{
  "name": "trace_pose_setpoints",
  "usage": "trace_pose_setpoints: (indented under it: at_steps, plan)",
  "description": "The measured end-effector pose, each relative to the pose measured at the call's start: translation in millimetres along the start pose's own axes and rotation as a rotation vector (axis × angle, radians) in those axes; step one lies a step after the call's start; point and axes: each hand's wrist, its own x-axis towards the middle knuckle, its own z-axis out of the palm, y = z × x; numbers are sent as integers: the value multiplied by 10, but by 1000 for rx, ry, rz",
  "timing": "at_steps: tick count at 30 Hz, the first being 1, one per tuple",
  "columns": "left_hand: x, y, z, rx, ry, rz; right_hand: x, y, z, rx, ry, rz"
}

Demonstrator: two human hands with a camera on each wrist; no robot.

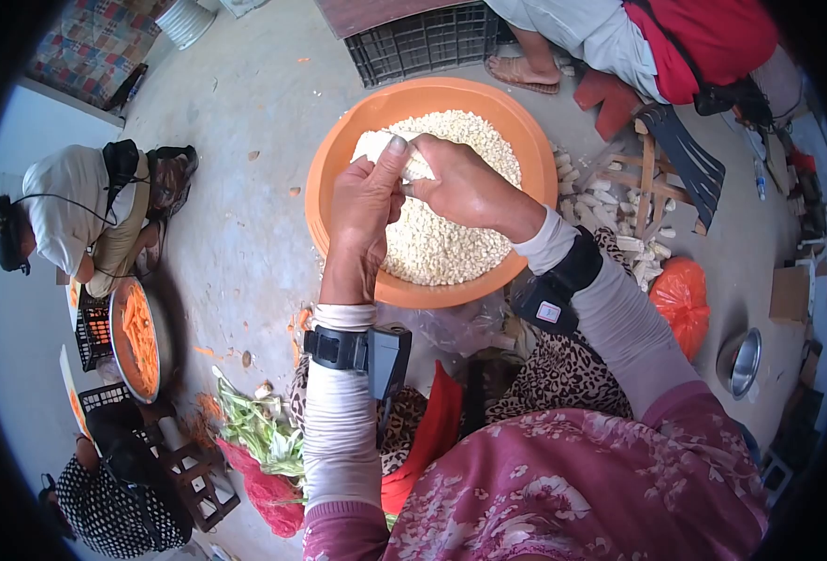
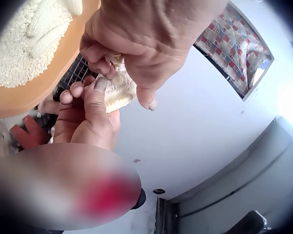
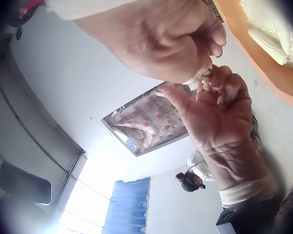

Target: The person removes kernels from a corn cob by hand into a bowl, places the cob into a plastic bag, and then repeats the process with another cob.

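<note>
Over a wide orange tub (image 1: pixel 320 201), both hands meet around a pale corn cob (image 1: pixel 417 167). My left hand (image 1: pixel 362 201) grips one end, its thumb laid along the cob. My right hand (image 1: pixel 474 187) holds the other end, its fingers close to the left ones. In the left wrist view the cob (image 2: pixel 119 95) shows a stripped, rough face and a row of kernels along its edge. Some loose kernels (image 3: pixel 207 87) show at the left fingers in the right wrist view. Loose white kernels (image 1: pixel 442 248) fill the tub, and whole cobs (image 2: pixel 49 41) lie on them.
Bare cobs (image 1: pixel 610 201) are heaped right of the tub, by an orange plastic bag (image 1: pixel 681 304) and a metal bowl (image 1: pixel 744 363). A black crate (image 1: pixel 423 47) stands beyond. People sit around; at left is a basin (image 1: pixel 159 346) of orange pieces. Green husks (image 1: pixel 259 430) lie near my legs.
</note>
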Motion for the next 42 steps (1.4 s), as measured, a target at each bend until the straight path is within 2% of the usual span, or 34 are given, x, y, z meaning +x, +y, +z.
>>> trace_pose_setpoints:
  at_steps: [4, 7, 9, 13, 15, 19, 21, 25, 27, 34, 36, 37, 39, 42]
  plan:
    - [21, -15, -37, -50, -46, 32, 16, 42, 8, -65, -48, 36]
    - [21, -38, -64, -81, -100, 69, 7, 54, -16, 11, -46, -12]
    - [27, -59, -88, -124, -136, 87, 4, 60, -18, -2, -11, -108]
    - [16, -73, -106, -130, -156, 102, -3, 38, -59, 51, 10, -120]
    - [-1, -51, -97, -129, -200, 124, 16, 40, -108, 389, -136, 118]
    - [4, -38, -105, -190, -235, 131, 35, 47, -70, 329, -82, 121]
    - [-12, 3, -62, -243, -151, 39, 60, 103, -21, 102, 39, -34]
    - [-16, -15, 22, -81, -49, 26, 16, 21, -7, 8, 5, 59]
    - [-6, -37, 45, 70, -30, 84, 12, 48, 28, 60, -1, -40]
    - [-25, -33, -14, 21, -101, 129, 22, 62, -60, 204, -49, -73]
    - [8, -65, -82, -101, -195, 145, 32, 44, -141, 451, -181, 123]
    - [12, -66, -82, -101, -196, 145, 32, 48, -147, 450, -180, 122]
    - [11, -47, -77, -284, -197, 113, 36, 54, -147, 562, -147, 71]
    - [49, -69, -134, -206, -137, 90, 49, 69, -118, 562, -58, 88]
